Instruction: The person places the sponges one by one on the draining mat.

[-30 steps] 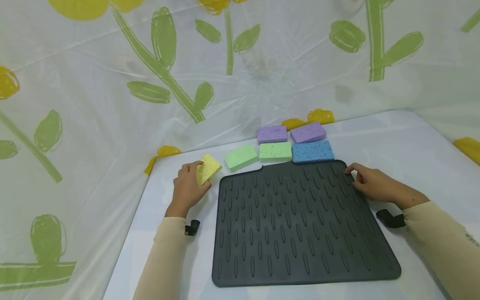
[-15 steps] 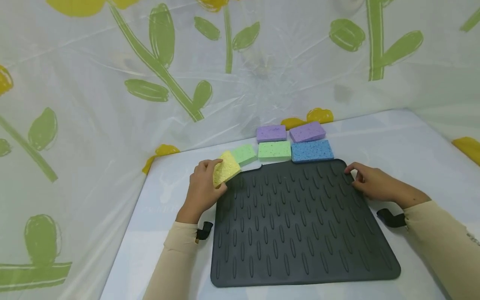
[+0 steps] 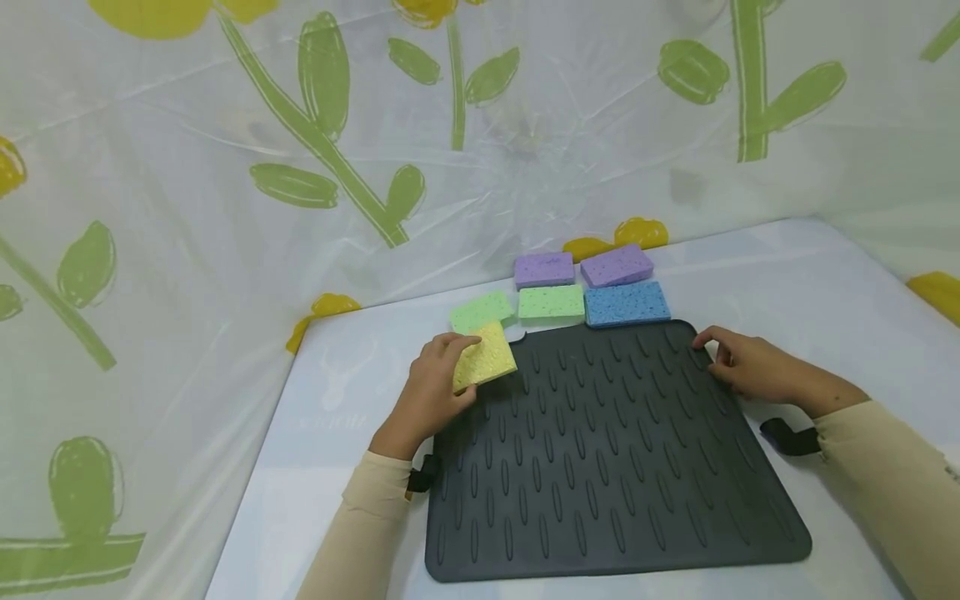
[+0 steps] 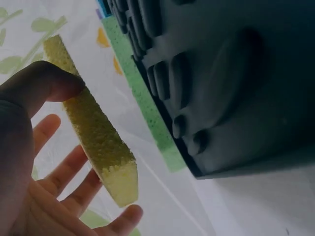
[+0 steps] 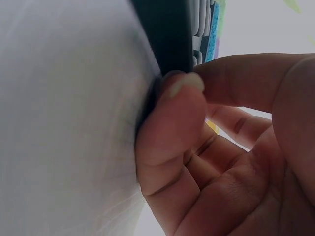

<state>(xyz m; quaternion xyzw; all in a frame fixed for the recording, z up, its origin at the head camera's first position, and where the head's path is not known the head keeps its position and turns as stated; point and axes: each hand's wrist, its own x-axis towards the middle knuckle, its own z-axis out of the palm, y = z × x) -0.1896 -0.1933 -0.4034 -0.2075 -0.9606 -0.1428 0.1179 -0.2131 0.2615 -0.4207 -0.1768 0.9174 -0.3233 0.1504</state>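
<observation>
In the head view my left hand pinches a yellow sponge by its edges, over the far left corner of a dark grey ribbed mat. The left wrist view shows that sponge edge-on between thumb and fingers, apart from the mat. At the mat's far right edge is my right hand, its fingers curled. Up close in the right wrist view, this hand's thumb and finger pinch the rim of the mat; part of the grip is hidden.
Behind the mat lie two light green sponges and a blue sponge. Two purple sponges sit farther back, near the flower-printed curtain. The table has a pale cover.
My left hand has carried the yellow sponge rightward, from beside the mat to above its far left corner. My right hand stays at the mat's right edge.
</observation>
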